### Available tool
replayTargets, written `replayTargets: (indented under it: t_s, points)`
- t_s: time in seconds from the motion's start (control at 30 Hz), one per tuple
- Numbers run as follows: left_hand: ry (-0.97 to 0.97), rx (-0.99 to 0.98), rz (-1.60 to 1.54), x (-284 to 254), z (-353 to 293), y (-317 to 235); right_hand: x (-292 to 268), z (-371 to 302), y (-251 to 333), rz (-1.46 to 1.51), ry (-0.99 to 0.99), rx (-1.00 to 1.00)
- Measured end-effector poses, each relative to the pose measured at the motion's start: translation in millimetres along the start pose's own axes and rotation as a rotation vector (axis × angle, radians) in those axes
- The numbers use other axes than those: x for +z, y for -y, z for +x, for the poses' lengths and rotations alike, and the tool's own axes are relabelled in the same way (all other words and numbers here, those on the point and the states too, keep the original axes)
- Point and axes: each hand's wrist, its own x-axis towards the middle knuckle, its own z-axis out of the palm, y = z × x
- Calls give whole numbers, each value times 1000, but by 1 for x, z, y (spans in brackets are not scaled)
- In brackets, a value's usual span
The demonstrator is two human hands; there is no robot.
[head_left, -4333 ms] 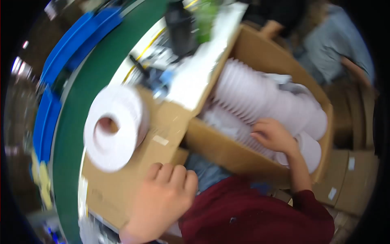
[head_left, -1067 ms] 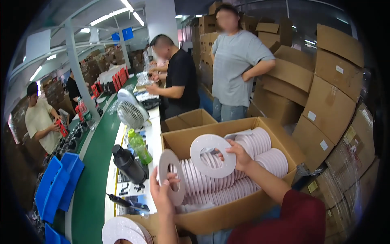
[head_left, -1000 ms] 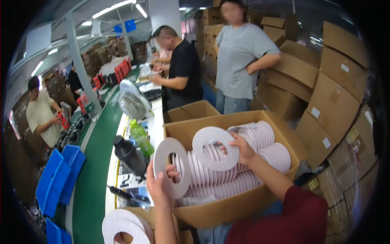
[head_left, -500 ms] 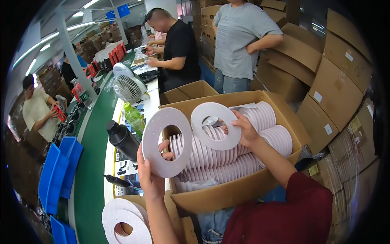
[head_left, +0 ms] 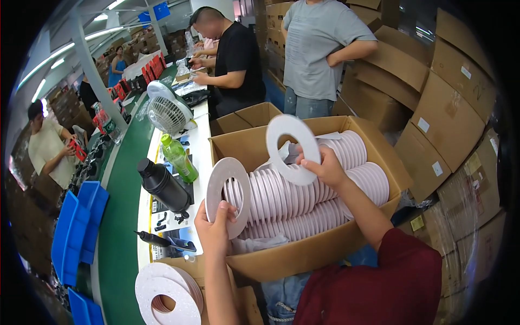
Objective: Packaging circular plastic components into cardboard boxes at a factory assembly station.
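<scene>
My left hand (head_left: 216,223) grips a flat white ring (head_left: 215,187) by its lower rim, thumb on one face. Another white ring (head_left: 280,157) is pinched at its right edge in my right hand (head_left: 325,165), higher and farther right. Both rings are tilted and held apart over an open cardboard box (head_left: 292,260). Rows of similar rings (head_left: 287,200) stand on edge inside it, with some plastic wrap at the near left corner. More rings lie in a stack (head_left: 162,290) at the lower left, beside my left forearm.
Left of the box, a white bench holds a black bottle (head_left: 162,184), a green bottle (head_left: 179,157), a fan (head_left: 169,111) and an electric screwdriver (head_left: 153,238). Beyond runs a green conveyor (head_left: 122,216) with blue trays (head_left: 70,233). Cartons (head_left: 449,124) pile at right; co-workers stand ahead.
The left ring has dropped lower and turned more edge-on. My right hand has raised and tilted its ring, shifting it slightly right.
</scene>
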Motion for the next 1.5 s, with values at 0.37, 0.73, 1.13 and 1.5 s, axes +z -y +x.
replayTargets:
  t_s: [0.37,0.73,1.13,1.5]
  points:
    - [20,-33,206,1,1,13,11,-1,-6,-746,-69,-269]
    - [94,-63,317,17,-8,7,-4,-19,-4,-964,466,-500]
    - [121,-22,471,20,1,-4,6,-26,11,-1001,390,-402]
    - [113,-23,473,17,-3,4,-13,-14,8,-1003,207,-418]
